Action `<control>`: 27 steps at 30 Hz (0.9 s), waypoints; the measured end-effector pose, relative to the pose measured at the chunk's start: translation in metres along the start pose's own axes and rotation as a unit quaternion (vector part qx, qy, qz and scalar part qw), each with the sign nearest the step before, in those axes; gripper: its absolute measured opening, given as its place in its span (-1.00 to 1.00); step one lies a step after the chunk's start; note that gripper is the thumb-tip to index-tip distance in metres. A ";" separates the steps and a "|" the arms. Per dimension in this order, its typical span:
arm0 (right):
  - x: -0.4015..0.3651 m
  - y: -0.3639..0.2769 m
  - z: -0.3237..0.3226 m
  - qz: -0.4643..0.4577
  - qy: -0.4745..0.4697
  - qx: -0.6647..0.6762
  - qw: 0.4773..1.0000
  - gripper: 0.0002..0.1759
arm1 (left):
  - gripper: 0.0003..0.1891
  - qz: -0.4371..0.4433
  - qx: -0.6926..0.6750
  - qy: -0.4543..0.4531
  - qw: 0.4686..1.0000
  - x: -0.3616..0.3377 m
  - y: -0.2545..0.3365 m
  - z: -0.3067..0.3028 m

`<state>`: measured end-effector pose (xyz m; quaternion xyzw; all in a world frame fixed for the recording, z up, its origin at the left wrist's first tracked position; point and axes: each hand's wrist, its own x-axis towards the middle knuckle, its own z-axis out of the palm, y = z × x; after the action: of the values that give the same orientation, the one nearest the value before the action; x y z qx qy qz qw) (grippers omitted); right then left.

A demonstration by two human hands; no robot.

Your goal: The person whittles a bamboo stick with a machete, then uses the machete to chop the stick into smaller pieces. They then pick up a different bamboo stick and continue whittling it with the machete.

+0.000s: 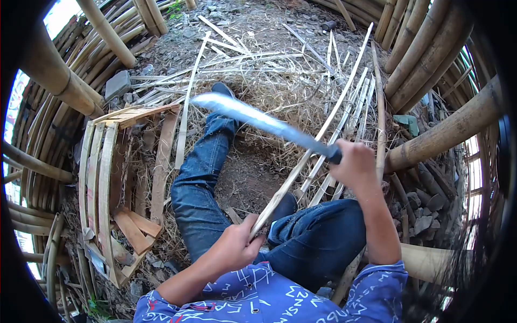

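My right hand [355,164] is closed round the dark handle of a long machete [258,119]. Its bright blade, a little blurred, points up and left above my lower legs. My left hand [238,245] grips the near end of a long, pale bamboo strip [285,188], low in front of my shirt. From there the strip runs up and right, passing close to the machete's handle; whether the two touch, I cannot tell.
A wooden crate [102,188] lies at the left, with a grey block [118,85] behind it. Split bamboo strips [362,107] and shavings [269,86] cover the ground ahead. Bamboo poles [447,129] stand or lean on both sides, with stones [425,220] at the right.
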<state>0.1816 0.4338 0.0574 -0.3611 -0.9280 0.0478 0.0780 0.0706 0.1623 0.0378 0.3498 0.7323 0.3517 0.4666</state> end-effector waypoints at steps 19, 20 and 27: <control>0.020 0.025 0.014 0.010 0.036 -0.019 0.999 -0.80 | -0.62 0.036 0.046 0.082 0.995 0.000 -0.005 -0.008; 0.018 0.024 0.013 0.002 0.040 -0.011 0.999 -0.81 | -0.62 0.022 0.030 0.070 0.997 0.000 -0.004 -0.009; 0.005 0.011 0.006 -0.052 0.054 0.021 0.997 -0.87 | -0.63 0.015 -0.096 -0.010 0.995 -0.002 -0.015 -0.013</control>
<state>0.1845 0.4455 0.0508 -0.3123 -0.9389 0.0439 0.1377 0.0565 0.1503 0.0304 0.3175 0.6849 0.4239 0.5004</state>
